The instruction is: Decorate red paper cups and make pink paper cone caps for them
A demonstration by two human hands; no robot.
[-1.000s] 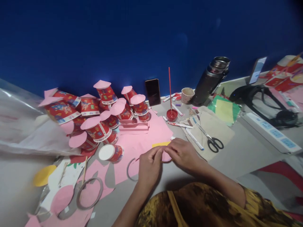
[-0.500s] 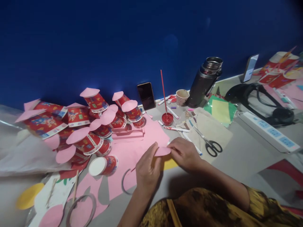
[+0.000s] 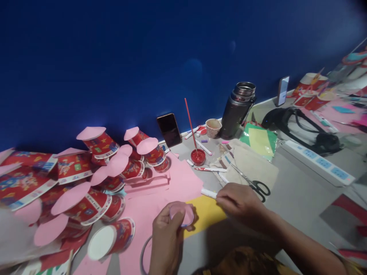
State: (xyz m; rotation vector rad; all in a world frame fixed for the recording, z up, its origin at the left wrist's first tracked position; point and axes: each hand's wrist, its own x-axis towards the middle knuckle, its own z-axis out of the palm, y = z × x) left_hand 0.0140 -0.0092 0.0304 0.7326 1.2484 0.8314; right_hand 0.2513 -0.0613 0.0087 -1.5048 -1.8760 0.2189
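Left hand [image 3: 169,229] pinching pink disc [image 3: 181,214] by yellow paper's [image 3: 206,210] edge; right hand [image 3: 239,199] touching white pen [image 3: 208,193], grip unclear. Gray table [image 3: 298,196] showing between scissors [image 3: 252,183] and power strip [image 3: 301,153]. Red dish [image 3: 198,163] holding red stick [image 3: 190,120].

The round pink paper piece [image 3: 189,214] is in the left fingers [image 3: 177,222]. On the grey tabletop [image 3: 298,198], tapered red paper cups [image 3: 101,146] are left of the piece, black-handled metal scissors [image 3: 249,179] right of it, before a tall black metal flask [image 3: 235,114].

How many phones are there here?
2: a dark-screened phone by the blue wall, and a lit phone to the right of the black flask. Others may be hidden.
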